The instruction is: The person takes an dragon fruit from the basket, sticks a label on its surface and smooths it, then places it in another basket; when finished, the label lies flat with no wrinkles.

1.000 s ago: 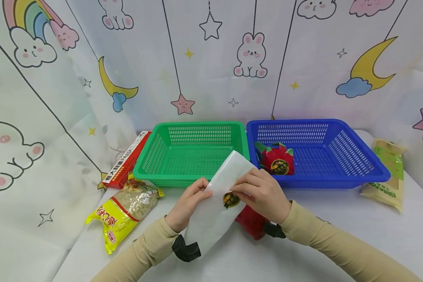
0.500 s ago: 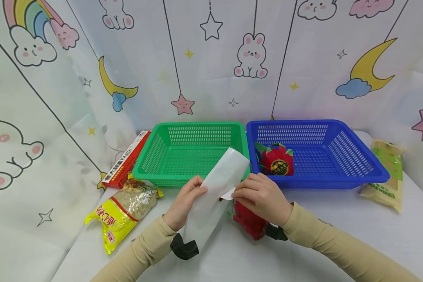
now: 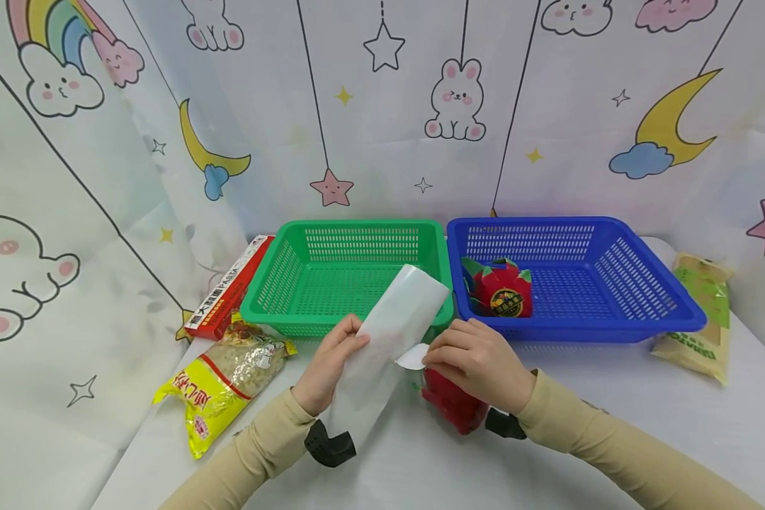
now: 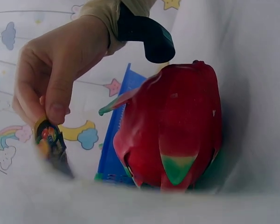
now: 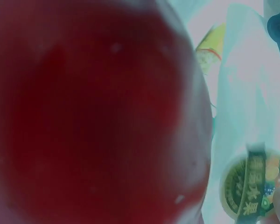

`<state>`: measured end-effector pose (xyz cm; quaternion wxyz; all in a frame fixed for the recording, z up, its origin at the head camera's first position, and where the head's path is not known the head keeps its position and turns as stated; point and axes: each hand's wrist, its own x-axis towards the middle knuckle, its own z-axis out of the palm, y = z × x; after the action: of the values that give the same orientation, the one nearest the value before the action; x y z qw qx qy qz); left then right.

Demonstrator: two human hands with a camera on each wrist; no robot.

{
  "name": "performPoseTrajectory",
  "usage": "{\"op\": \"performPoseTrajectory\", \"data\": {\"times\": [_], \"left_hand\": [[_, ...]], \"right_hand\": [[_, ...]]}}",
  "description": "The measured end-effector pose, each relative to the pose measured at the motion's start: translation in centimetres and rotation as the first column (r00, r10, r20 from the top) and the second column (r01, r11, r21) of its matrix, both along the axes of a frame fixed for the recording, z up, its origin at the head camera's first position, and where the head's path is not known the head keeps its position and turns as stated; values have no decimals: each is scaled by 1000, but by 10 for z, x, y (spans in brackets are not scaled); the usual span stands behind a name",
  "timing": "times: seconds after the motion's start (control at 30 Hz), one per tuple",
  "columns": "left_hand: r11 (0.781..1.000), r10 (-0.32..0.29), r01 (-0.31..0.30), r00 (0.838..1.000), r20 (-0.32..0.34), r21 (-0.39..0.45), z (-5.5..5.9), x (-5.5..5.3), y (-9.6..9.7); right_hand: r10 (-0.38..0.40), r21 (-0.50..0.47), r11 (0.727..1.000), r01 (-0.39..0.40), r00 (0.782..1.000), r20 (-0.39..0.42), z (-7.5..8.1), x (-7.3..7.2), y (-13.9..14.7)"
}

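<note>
With the left hand point(image 3: 327, 367) gripping the sheet point(image 3: 371, 382) and the right hand point(image 3: 482, 360) pinching the label point(image 3: 411, 358) near the fruit point(image 3: 457, 409) on the bench point(image 3: 440, 473), peeling appears in hand, and the next move probably calls for drawing the label clear without folding.

The head camera looks forward and down; blurry wrist close-ups apparently share the label point(image 5: 251, 189).

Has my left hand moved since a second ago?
Yes, slightly: in the head view, the left hand, holding the white sheet, has shifted leftward against the green basket.
</note>
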<state>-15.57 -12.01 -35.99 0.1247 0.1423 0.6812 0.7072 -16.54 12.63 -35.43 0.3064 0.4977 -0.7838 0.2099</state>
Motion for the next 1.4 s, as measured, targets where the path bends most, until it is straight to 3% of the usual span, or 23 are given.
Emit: {"op": "performPoseTrajectory", "data": {"times": [0.23,0.43,0.57,0.7,0.83,1.0,1.17,1.4], "left_hand": [[1000,-8,8,1000,17,3,-2,0,-4],[999,21,-21,999,27,-25,-8,-3,-8],[994,10,-9,1000,6,-106,-15,-6,-12],[973,-34,21,998,-53,-229,-22,-8,-18],[927,-46,-4,991,-125,-375,-27,-11,-25],[852,-40,-41,989,-142,-522,-32,-13,-36],[781,5,-87,991,-134,-618,-41,-19,-43],[691,-10,-109,987,-160,-714,-48,-23,-47]], "right_hand": [[20,-20,1000,-20,1000,-4,0,0,1],[-1,-38,999,2,999,34,-2,0,4],[-19,-58,998,22,998,66,-3,-1,6],[-26,-78,996,32,997,67,-1,-2,6],[-42,-94,994,50,996,79,2,-2,8],[-60,-112,991,67,996,67,5,-3,10],[-82,-107,990,91,993,85,8,-4,15],[-82,-128,988,90,995,64,12,-6,19]]}}
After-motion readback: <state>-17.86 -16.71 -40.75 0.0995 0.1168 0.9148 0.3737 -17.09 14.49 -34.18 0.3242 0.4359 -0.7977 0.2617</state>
